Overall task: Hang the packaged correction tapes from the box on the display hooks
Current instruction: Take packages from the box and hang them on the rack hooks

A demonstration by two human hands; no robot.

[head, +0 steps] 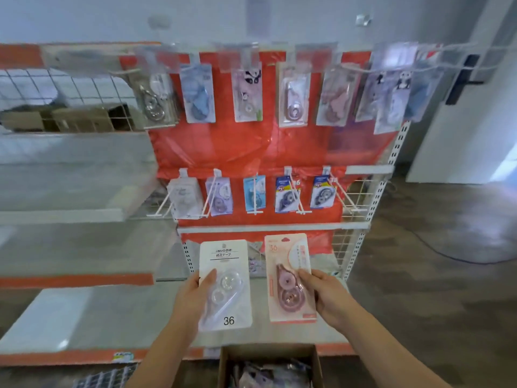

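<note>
Fingers pinch white pack; pink pack alongside.

A white card printed with black characters and a black "36", its dispenser clear, sits beside a pale pink card carrying a rose-pink dispenser and an orange-pink "36". Behind them hangs a bright red-orange backing sheet. On the upper hooks are packs in soft blue, lilac with a black-and-white panda and dusty pink; on the lower row, two deep-blue packs with yellow accents. The brown cardboard box holds pastel packs — shelves are grey-white, edged in orange.
</note>
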